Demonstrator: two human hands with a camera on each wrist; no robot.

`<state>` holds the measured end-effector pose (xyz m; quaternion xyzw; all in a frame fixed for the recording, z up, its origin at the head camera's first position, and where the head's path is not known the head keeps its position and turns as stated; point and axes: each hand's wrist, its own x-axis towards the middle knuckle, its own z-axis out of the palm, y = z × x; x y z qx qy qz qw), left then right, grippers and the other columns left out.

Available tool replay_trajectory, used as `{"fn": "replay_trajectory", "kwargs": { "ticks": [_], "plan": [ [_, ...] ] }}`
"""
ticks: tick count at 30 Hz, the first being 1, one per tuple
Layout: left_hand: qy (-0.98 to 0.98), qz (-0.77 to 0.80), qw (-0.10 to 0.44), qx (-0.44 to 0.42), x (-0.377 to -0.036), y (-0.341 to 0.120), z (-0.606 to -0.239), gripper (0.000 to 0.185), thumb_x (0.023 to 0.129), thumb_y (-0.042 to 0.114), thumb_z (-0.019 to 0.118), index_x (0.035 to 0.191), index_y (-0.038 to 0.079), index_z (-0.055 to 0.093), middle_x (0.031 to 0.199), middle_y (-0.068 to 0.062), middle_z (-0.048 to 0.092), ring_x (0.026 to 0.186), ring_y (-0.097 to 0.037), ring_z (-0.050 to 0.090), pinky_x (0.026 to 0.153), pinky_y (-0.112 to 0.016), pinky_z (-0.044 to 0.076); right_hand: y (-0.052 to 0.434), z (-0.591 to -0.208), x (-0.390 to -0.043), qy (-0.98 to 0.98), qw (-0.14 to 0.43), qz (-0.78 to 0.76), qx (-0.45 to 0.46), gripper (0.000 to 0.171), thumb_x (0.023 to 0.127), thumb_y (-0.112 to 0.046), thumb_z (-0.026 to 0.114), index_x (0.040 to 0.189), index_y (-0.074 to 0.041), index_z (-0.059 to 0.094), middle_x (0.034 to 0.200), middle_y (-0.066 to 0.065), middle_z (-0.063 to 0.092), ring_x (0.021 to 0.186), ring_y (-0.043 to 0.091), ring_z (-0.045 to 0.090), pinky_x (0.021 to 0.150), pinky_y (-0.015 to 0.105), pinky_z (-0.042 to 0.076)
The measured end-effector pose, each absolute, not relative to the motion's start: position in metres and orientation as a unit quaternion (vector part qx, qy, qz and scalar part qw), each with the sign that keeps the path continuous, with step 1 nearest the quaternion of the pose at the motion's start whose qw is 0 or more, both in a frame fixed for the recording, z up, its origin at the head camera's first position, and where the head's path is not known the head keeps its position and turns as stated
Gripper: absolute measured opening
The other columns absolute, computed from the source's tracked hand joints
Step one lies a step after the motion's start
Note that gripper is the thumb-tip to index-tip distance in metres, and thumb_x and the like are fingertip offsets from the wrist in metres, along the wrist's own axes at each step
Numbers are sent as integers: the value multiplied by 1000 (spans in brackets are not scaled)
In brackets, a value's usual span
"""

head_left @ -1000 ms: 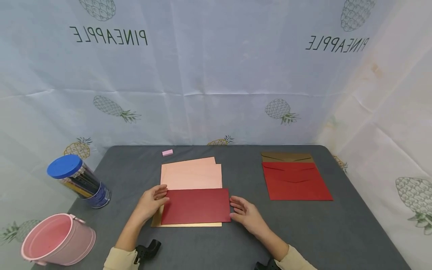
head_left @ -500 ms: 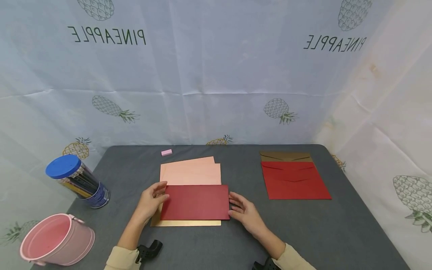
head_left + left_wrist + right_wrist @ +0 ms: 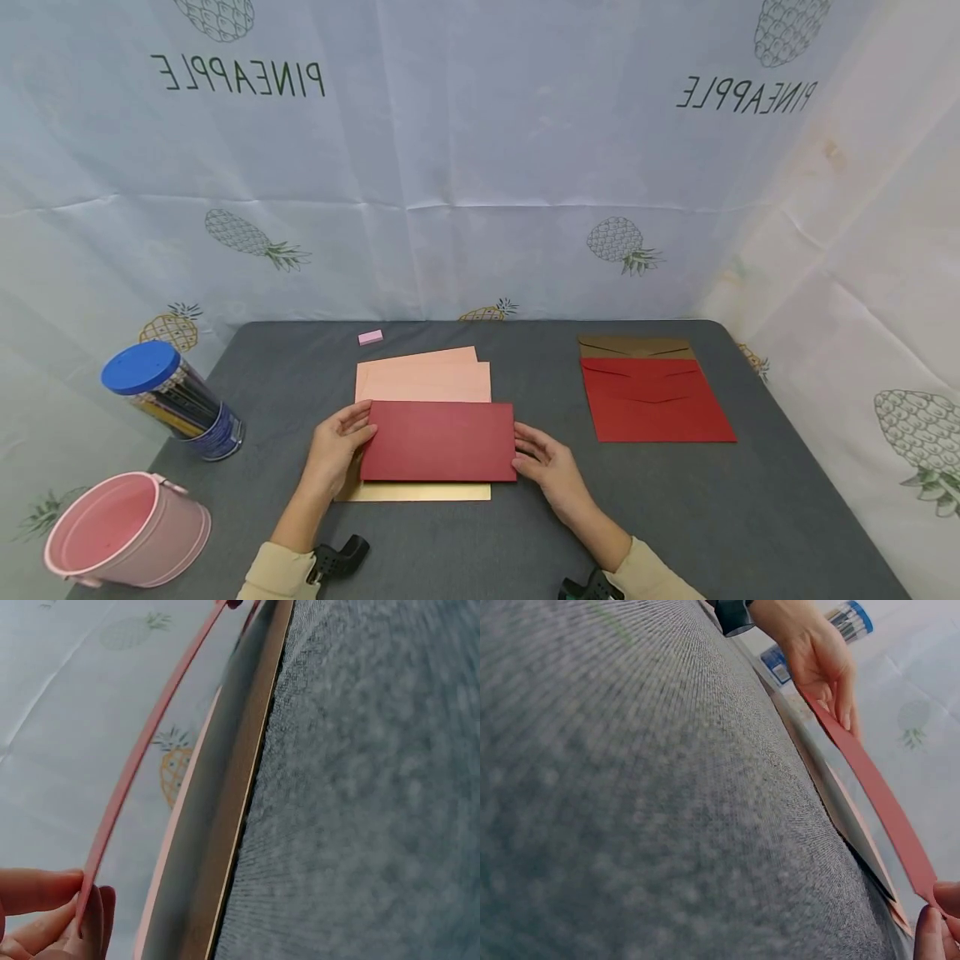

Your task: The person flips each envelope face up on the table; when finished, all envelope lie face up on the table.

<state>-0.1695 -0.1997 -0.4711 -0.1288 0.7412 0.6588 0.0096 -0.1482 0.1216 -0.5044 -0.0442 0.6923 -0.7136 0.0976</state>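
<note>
Both grips pinch the dark red envelope (image 3: 438, 441) by its short ends, left hand (image 3: 339, 443) and right hand (image 3: 546, 467) reaching forward from the near edge, lifting it just above the gold sheet (image 3: 420, 492) and pink papers (image 3: 423, 382) on the tabletop (image 3: 750, 517).

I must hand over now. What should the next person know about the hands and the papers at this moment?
Left hand pinches the left edge of the dark red card; right hand pinches its right edge.
The card is lifted off the gold sheet, as both wrist views show.
Pink sheets lie behind it and red envelopes to the right.
Done: card picked up. Left: setting it down.
</note>
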Motion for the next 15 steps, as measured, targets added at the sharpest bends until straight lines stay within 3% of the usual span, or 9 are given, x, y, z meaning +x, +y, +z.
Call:
{"fn": "replay_trajectory", "kwargs": {
  "ticks": [8, 15],
  "plan": [
    [721, 683, 5, -118, -169, -195, -470, 45, 89, -5, 58, 133, -1, 50, 130, -22, 54, 92, 0, 62, 76, -13, 52, 120, -502, -147, 690, 97, -717, 7, 57, 82, -1, 70, 133, 8, 47, 127, 24, 56, 107, 22, 60, 80, 17, 51],
    [724, 680, 4, -119, -168, -194, -471, 44, 89, -4, 59, 132, -1, 52, 127, -20, 57, 92, -2, 64, 74, -14, 53, 121, -501, -146, 684, 98, -723, -9, 54, 82, 0, 69, 131, 9, 48, 122, 25, 58, 97, 12, 64, 80, 17, 52]
  ]
}}
